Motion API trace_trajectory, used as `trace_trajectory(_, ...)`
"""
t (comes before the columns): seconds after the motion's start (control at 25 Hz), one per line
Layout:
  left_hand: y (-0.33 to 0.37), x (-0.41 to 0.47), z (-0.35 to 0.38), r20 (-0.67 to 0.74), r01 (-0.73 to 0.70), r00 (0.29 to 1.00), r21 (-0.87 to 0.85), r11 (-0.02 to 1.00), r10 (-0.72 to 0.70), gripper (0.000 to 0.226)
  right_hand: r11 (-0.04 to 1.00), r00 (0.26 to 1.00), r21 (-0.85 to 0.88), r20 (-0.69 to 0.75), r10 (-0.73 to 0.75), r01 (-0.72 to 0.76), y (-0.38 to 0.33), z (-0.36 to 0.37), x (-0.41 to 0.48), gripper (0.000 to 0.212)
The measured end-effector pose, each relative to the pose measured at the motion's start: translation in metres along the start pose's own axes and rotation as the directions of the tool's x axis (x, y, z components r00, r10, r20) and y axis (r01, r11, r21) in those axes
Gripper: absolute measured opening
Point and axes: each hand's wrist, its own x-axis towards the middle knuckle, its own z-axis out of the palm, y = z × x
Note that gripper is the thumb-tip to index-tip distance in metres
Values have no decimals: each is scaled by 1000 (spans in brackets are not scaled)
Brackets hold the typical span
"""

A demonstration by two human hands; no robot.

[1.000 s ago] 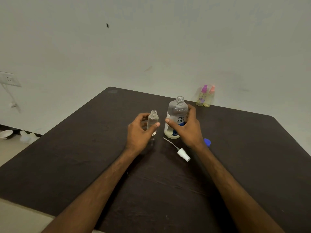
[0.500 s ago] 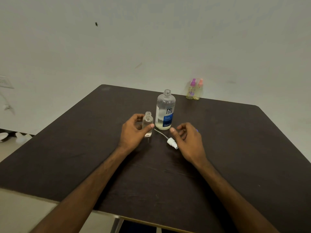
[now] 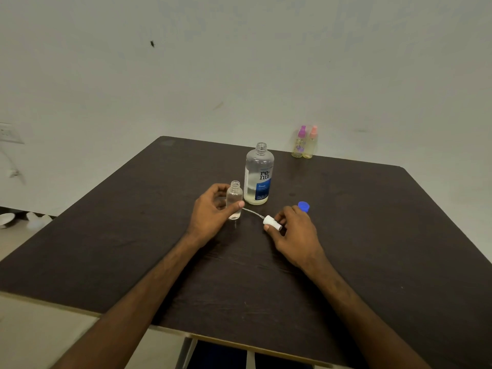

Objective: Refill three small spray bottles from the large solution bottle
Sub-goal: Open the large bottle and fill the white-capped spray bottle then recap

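Left hand (image 3: 213, 209) is wrapped around the small open spray bottle (image 3: 234, 199), upright on the worktop (image 3: 372, 235). Just beyond it stands the uncapped solution bottle (image 3: 258, 177). Right hand (image 3: 295, 233) pinches the white sprayer head (image 3: 272, 223); blue cap (image 3: 303, 206) lies just past its fingers.

2 bare forearms — no sleeves, rings.

Hidden, cut off and unclear parts

The left hand (image 3: 213, 209) is covering part of the small bottle (image 3: 234, 199), and the right hand (image 3: 295, 235) is hiding the far end of the spray cap (image 3: 272, 223). The label's small print on the large bottle (image 3: 258, 177) is blurring. The desk (image 3: 372, 235) is running off the right and bottom edges.
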Motion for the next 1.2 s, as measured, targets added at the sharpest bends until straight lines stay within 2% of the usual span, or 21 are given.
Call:
trace_trajectory(0.16, -3, 1, -1, 2, -1, 1000, 23, 1000, 1, 45, 993, 996, 94, -56, 75, -70, -2, -6, -2, 21)
trace_trajectory(0.4, -7, 2, -2, -3, 9, 1000, 65, 998, -9, 49, 981, 991, 152, -47, 128, -120, -4, -8, -2, 20)
trace_trajectory(0.56, -5, -7, -5, -59, -4, 998, 77, 997, 9, 48, 993, 995, 69, -19, 95, -94, -13, -1, 4, 21)
trace_trajectory(0.8, -8, -22, -22, -139, -4, 990, 57, 998, 12, 45, 981, 994, 180, -70, 80, -66, -53, 16, 14, 20)
trace_trajectory(0.96, -9, -22, -23, -150, -11, 989, 54, 998, 19, 42, 954, 984, 278, -164, -72, 116, -67, -22, 33, 23)
trace_trajectory(1.2, -8, -22, -23, -139, 2, 990, 51, 999, 5, 44, 916, 918, 57, -44, -395, 397, -87, -83, 58, 25)
